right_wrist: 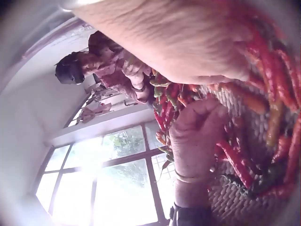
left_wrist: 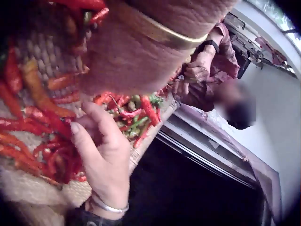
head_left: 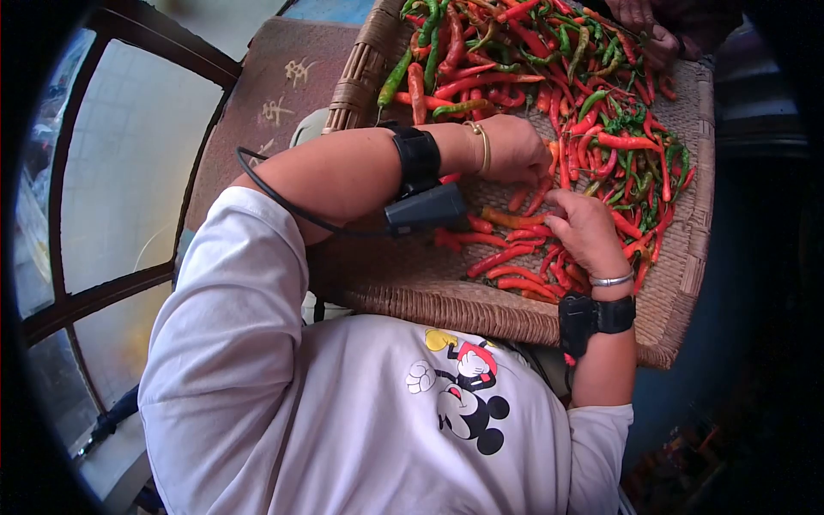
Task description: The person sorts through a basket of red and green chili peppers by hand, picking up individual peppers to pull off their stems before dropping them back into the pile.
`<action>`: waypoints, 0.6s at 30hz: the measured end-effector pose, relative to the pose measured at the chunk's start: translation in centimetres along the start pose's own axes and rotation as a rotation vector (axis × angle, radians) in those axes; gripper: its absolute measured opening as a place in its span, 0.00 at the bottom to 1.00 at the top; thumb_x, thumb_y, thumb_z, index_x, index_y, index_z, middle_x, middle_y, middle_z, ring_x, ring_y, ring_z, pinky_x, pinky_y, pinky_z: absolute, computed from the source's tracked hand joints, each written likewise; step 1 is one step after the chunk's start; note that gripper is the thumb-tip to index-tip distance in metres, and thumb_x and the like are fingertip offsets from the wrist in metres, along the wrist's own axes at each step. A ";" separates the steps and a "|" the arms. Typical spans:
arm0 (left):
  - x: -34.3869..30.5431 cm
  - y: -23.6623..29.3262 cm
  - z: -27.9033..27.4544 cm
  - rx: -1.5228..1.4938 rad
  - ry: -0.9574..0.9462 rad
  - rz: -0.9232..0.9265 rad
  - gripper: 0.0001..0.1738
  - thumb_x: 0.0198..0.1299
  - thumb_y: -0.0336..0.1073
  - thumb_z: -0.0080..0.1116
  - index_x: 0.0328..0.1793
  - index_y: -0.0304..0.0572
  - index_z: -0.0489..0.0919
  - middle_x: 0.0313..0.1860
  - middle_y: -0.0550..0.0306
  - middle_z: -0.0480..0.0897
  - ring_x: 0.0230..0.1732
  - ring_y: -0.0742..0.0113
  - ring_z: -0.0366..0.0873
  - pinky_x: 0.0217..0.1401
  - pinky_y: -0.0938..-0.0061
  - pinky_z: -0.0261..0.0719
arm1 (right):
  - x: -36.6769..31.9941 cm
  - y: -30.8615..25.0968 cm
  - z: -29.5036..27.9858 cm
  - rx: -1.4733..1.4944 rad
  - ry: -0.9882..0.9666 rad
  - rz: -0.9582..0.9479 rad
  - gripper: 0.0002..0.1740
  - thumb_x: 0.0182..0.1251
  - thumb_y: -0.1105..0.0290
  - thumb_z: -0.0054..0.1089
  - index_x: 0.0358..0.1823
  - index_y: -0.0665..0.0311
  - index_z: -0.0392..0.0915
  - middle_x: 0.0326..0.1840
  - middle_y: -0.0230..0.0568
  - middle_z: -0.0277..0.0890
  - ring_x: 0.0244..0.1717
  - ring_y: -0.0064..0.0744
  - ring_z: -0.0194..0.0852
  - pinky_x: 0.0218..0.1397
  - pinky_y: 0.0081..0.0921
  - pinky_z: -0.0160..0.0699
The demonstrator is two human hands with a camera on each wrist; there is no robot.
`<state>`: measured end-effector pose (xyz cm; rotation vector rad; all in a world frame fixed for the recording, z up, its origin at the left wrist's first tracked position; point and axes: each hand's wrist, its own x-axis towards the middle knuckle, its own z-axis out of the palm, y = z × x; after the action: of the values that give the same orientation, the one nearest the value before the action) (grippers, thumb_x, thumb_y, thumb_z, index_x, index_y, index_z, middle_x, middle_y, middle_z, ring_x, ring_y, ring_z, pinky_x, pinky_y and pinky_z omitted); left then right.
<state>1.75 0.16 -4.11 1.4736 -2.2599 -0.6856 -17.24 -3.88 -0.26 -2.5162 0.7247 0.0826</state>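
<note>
My left hand (head_left: pixel 515 150), with a gold bangle at the wrist, bends its fingers down over the basket and pinches a red chili pepper (head_left: pixel 539 197). In the right wrist view the same left hand (right_wrist: pixel 200 129) has its fingers curled in, with their tips partly hidden. Close beside it is my right hand (head_left: pixel 588 230), wearing a silver bangle. The left wrist view has that right hand (left_wrist: pixel 103 155) with thumb and bent forefinger right at a red chili pepper (left_wrist: pixel 59 123); I cannot tell if it is pinched. Loose red chilies (head_left: pixel 506 257) lie below both hands.
A woven basket (head_left: pixel 481 313) holds a large heap of red and green chilies (head_left: pixel 592 112), thickest at its far side. Another person's hands (head_left: pixel 657 39) are at the far right corner. Windows (head_left: pixel 137 163) and a reddish board (head_left: pixel 275 94) stand to the left.
</note>
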 end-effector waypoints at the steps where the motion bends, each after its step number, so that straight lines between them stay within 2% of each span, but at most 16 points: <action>1: -0.1 0.3 -0.7 0.025 -0.085 -0.006 0.10 0.45 0.44 0.56 0.32 0.53 0.79 0.25 0.56 0.78 0.28 0.58 0.76 0.30 0.65 0.73 | 0.0 0.0 0.0 0.001 -0.023 0.011 0.13 0.46 0.71 0.56 0.35 0.65 0.73 0.31 0.48 0.73 0.35 0.48 0.71 0.37 0.36 0.69; 2: -0.2 0.7 -1.2 0.024 -0.085 -0.005 0.10 0.45 0.44 0.56 0.32 0.53 0.79 0.25 0.56 0.78 0.28 0.58 0.76 0.30 0.65 0.73 | 0.0 -0.1 0.0 0.001 -0.023 0.012 0.13 0.46 0.71 0.56 0.35 0.65 0.73 0.31 0.48 0.73 0.35 0.48 0.71 0.37 0.36 0.69; 4: -0.6 1.7 -2.0 0.132 -0.483 -0.103 0.13 0.42 0.46 0.58 0.31 0.49 0.80 0.28 0.55 0.79 0.31 0.57 0.77 0.33 0.65 0.73 | 0.1 -0.2 -0.1 -0.028 -0.030 0.035 0.12 0.46 0.71 0.55 0.35 0.65 0.72 0.31 0.49 0.72 0.35 0.49 0.70 0.37 0.37 0.69; 8: -2.3 3.8 -1.8 0.287 -0.613 -0.094 0.17 0.39 0.48 0.60 0.33 0.45 0.80 0.29 0.54 0.80 0.34 0.56 0.77 0.35 0.66 0.74 | 0.3 -0.3 -0.1 -0.026 -0.054 0.037 0.11 0.46 0.70 0.55 0.33 0.65 0.72 0.31 0.50 0.72 0.35 0.50 0.70 0.37 0.38 0.69; 10: -2.7 4.7 -1.0 0.435 -0.801 -0.003 0.19 0.37 0.48 0.62 0.33 0.42 0.80 0.31 0.54 0.80 0.36 0.56 0.77 0.36 0.67 0.75 | 0.3 -0.3 -0.1 -0.034 -0.065 0.046 0.10 0.46 0.70 0.55 0.32 0.66 0.71 0.31 0.49 0.73 0.35 0.49 0.70 0.37 0.38 0.69; 15: -3.6 5.1 0.3 0.579 -0.747 0.139 0.17 0.38 0.45 0.61 0.34 0.44 0.80 0.32 0.56 0.80 0.36 0.57 0.77 0.36 0.65 0.75 | 0.3 -0.5 -0.1 -0.017 -0.042 0.048 0.10 0.47 0.70 0.55 0.31 0.66 0.71 0.30 0.49 0.73 0.35 0.48 0.71 0.37 0.38 0.69; 17: -2.7 4.2 0.3 0.398 -0.904 0.179 0.18 0.39 0.46 0.60 0.34 0.43 0.79 0.30 0.54 0.80 0.34 0.56 0.77 0.38 0.65 0.74 | 0.3 -0.5 -0.1 -0.021 -0.048 0.062 0.10 0.47 0.70 0.55 0.32 0.66 0.71 0.30 0.49 0.73 0.35 0.48 0.72 0.37 0.37 0.70; 18: -2.4 4.0 -0.1 0.399 -0.905 0.177 0.18 0.39 0.46 0.60 0.34 0.43 0.79 0.30 0.54 0.80 0.34 0.56 0.77 0.38 0.65 0.74 | 0.3 -0.4 -0.1 0.012 -0.018 0.073 0.10 0.47 0.71 0.55 0.32 0.66 0.71 0.29 0.49 0.73 0.34 0.47 0.72 0.36 0.36 0.70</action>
<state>-0.26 3.71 -1.83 1.2162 -3.3230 -1.0356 -16.78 -3.78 -0.04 -2.4743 0.8072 0.1264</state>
